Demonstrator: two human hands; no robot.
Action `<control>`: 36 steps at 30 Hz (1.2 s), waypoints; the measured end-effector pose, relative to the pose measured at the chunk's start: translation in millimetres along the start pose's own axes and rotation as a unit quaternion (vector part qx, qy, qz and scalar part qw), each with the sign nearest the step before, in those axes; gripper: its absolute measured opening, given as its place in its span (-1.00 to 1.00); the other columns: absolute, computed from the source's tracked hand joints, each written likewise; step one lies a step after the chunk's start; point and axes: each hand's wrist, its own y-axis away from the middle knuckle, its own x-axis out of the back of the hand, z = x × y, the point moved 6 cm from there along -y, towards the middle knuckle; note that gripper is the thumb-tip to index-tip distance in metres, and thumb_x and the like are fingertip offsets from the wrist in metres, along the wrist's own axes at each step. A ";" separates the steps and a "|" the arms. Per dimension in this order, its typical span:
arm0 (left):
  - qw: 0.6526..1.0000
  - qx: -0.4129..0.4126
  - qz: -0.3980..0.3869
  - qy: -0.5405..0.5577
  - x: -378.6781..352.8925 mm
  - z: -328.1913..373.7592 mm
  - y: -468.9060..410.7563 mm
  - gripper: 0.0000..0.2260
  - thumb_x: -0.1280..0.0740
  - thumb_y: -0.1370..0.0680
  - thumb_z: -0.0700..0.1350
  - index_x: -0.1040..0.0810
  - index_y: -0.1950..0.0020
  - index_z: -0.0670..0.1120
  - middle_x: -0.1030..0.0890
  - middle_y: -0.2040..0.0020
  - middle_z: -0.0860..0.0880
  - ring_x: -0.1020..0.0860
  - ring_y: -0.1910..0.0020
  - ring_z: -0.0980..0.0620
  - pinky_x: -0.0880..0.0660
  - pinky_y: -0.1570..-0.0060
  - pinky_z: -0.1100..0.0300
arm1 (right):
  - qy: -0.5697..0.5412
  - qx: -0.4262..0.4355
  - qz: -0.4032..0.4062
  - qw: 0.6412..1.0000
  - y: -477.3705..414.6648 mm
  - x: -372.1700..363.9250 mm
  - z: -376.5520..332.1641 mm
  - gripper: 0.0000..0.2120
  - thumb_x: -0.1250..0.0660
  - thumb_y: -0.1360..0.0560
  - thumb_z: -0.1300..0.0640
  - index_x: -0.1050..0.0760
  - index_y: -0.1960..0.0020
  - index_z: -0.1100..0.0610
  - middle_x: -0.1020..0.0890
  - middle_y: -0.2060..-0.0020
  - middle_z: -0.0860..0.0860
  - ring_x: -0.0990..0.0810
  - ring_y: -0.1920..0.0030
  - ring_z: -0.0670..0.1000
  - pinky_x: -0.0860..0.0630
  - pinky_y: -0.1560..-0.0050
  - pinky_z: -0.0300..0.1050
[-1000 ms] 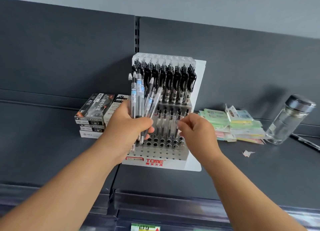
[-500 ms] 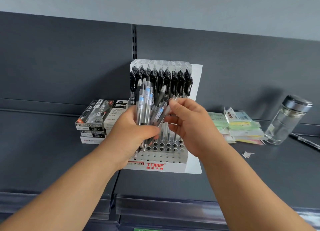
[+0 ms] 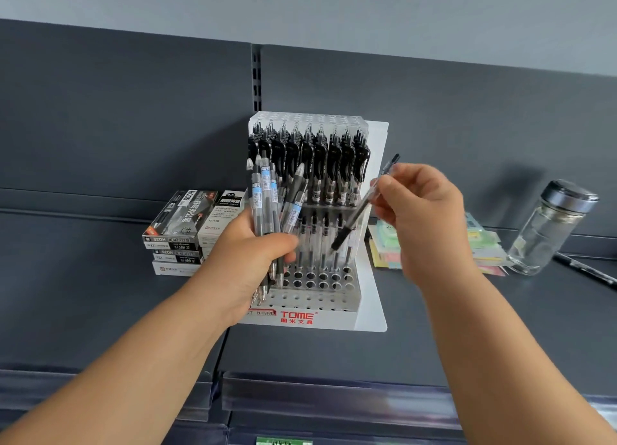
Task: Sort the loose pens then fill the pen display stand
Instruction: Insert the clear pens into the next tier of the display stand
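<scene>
Our right hand (image 3: 424, 217) pinches a single pen (image 3: 362, 204), tilted tip-down in front of the pen display stand (image 3: 320, 297) on the shelf (image 3: 100, 294). Our left hand (image 3: 247, 261) grips a bundle of pens (image 3: 267, 197) just beside it.

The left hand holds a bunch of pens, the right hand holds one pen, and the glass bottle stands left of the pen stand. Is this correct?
Not quite. In the head view the glass bottle stands right of the pen stand, not left. The left hand does hold a bunch of pens, and the right hand one pen.
</scene>
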 end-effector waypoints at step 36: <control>1.000 0.007 -0.006 0.019 15.8 -6.5 2.3 -0.84 -0.38 -0.46 -0.31 -0.55 0.01 -0.11 -0.60 0.24 -0.05 -0.57 0.30 0.03 -0.48 0.25 0.10 | 0.367 -0.013 -0.063 0.928 14.1 0.3 62.0 -0.93 -0.31 -0.54 0.14 -0.49 0.13 0.04 -0.58 0.31 -0.08 -0.52 0.27 -0.03 -0.35 0.33 -0.21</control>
